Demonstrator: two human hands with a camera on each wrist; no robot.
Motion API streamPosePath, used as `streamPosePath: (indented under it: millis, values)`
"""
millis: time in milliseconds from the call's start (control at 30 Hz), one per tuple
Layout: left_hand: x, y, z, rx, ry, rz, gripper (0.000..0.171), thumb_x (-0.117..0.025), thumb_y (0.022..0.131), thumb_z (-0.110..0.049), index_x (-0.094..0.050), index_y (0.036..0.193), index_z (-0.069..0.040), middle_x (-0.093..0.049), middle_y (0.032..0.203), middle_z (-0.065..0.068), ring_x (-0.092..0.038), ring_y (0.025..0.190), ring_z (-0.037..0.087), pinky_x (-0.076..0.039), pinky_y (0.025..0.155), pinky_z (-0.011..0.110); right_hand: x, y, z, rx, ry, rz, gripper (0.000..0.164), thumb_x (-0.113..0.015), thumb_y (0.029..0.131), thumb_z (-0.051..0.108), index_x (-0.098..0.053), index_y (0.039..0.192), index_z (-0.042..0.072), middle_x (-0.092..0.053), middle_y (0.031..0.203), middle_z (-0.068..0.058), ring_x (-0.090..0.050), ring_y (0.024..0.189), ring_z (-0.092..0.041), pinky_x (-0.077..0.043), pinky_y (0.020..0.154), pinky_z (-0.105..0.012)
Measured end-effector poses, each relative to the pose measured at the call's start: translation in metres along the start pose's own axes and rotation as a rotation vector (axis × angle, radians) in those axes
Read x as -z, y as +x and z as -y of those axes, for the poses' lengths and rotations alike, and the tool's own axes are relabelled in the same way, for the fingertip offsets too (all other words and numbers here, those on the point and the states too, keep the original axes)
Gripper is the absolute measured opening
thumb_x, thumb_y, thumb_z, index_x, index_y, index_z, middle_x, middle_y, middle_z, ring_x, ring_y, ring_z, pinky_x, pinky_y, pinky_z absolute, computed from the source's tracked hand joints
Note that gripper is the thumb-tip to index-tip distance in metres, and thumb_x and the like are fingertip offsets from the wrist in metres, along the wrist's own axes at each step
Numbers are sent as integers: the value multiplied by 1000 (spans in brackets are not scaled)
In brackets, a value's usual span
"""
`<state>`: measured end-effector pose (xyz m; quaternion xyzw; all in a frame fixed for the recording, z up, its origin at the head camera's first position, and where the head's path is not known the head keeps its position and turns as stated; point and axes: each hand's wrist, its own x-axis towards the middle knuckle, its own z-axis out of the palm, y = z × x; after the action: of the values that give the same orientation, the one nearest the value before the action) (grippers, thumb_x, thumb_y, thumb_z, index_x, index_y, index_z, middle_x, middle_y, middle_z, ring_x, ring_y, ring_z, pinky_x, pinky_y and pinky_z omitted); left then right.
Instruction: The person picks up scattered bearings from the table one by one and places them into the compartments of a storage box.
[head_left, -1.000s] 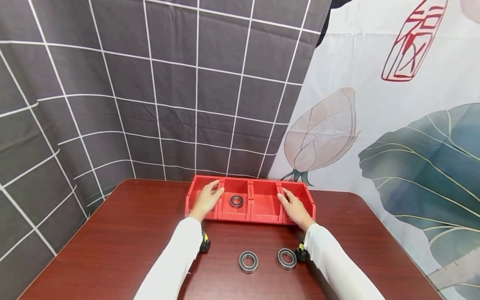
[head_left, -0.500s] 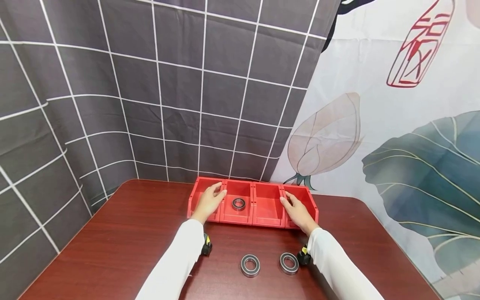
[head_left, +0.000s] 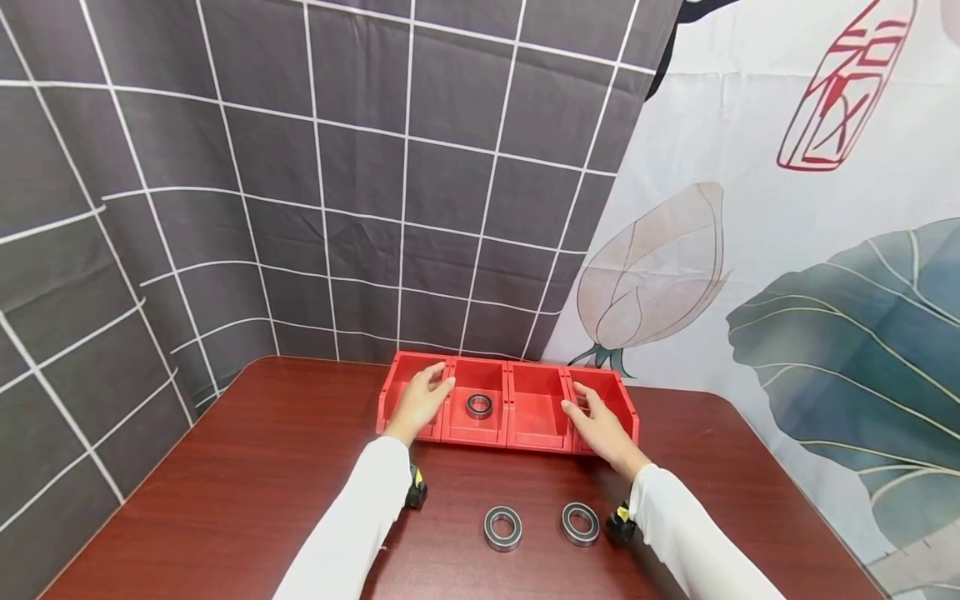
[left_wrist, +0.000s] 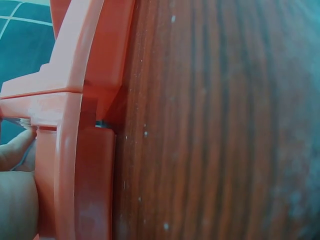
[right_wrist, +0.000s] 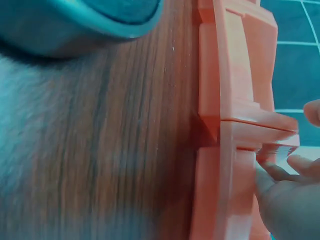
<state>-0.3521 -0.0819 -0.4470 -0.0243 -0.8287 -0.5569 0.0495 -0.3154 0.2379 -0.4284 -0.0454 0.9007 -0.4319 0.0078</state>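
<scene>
A row of red plastic bins (head_left: 474,435) stands at the back of the table, its several compartments side by side. My left hand (head_left: 417,404) is over the leftmost compartment, thumb and fingers parted near the divider to its right. Over the rightmost compartment my right hand (head_left: 602,423) has its fingers loosely bent, the thumb reaching across the divider on its left. In the right wrist view the fingers (right_wrist: 300,165) lie just beside the divider. One ball bearing (head_left: 479,406) lies in the second compartment from the left.
Two larger bearings, a left one (head_left: 502,528) and a right one (head_left: 580,524), lie flat on the brown table (head_left: 247,475) in front of the bins. Black wrist cameras hang under both sleeves, the right camera (head_left: 620,524) close to a bearing. A grey checked cloth (head_left: 360,250) hangs behind.
My right wrist has shifted slightly to the right, away from the nearby bearing. The left hand keeps its place at the bins. The head view has tilted slightly.
</scene>
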Motion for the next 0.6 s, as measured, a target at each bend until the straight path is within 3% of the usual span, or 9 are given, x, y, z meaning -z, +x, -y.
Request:
streamPosePath:
  millis: [300,467,600]
  values:
    - [-1,2,5,20,-2,-5,58,-63,93,-36,-45,145,-17,-50,141,10,-53,125,30,-52,90,47,7,-12,8,58,-40,38,70,-55,96,42,-23,152,14,-38,147,-19,-42,131,-40,-44,99,-53]
    - [-1,2,6,16,1,-12,56,-62,94,-34,-46,144,-16,-51,141,11,-53,125,31,-52,90,48,9,-20,11,159,-81,13,70,-58,95,39,-27,150,10,-40,147,-19,-43,130,-39,-43,100,-52]
    - [-1,2,5,9,3,-13,56,-62,94,-34,-46,144,-16,-51,140,11,-53,124,32,-52,89,48,11,-28,13,257,-184,-38,73,-62,93,38,-28,150,9,-40,145,-18,-43,129,-37,-46,96,-52]
